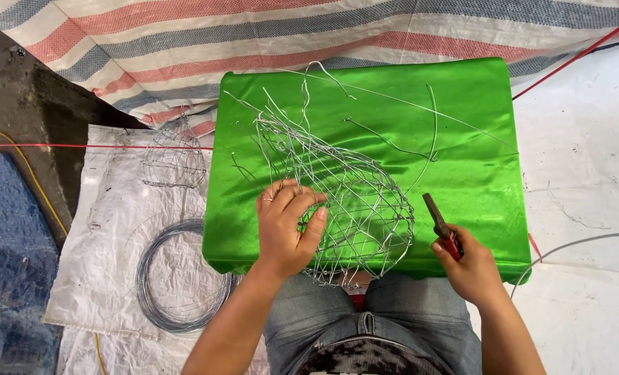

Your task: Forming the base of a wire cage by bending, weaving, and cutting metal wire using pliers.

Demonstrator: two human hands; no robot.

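Left hand [286,226] on wire basket [344,201], wire coil [177,278] nearby

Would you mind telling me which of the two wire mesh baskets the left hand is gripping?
The left hand grips the larger unfinished wire basket on the green cloth, loose wire ends sticking out. The smaller basket lies untouched on the white sack beside it.

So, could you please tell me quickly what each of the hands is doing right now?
Left hand: closed on the wire mesh basket.
Right hand: closed around red-handled pliers.
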